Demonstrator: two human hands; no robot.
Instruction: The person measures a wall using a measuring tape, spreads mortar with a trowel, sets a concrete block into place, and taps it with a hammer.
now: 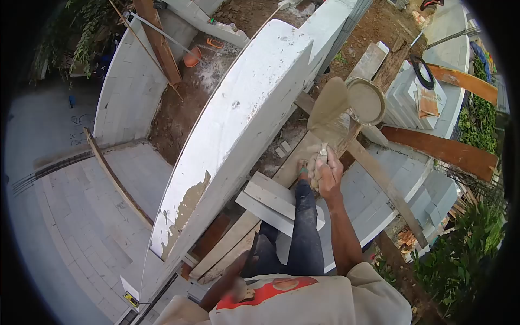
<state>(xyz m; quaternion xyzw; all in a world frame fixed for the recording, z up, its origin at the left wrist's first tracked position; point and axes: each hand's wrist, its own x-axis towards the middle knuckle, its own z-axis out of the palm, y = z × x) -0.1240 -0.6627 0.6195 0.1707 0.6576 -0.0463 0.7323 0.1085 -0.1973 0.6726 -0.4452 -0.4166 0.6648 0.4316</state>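
Observation:
My right hand (pixel 330 172) is closed around the handle of a mortar-coated trowel (pixel 331 103), whose blade points away from me. Just right of the blade stands a round bucket (pixel 367 102) of grey-brown mortar. My left forearm (pixel 230 273) shows low in the view, beside my thigh, but the hand itself is hidden. To my left runs a white block wall (pixel 246 92). A patch of wet mortar (pixel 189 205) covers part of its top near the lower end.
I stand on wooden planks (pixel 292 165) beside the wall. White blocks (pixel 271 197) lie by my leg. More blocks are stacked (pixel 428 103) at the right. Boards (pixel 387 187) cross the gap there. An orange bowl (pixel 192 57) and a yellow tape measure (pixel 131 299) are at the left.

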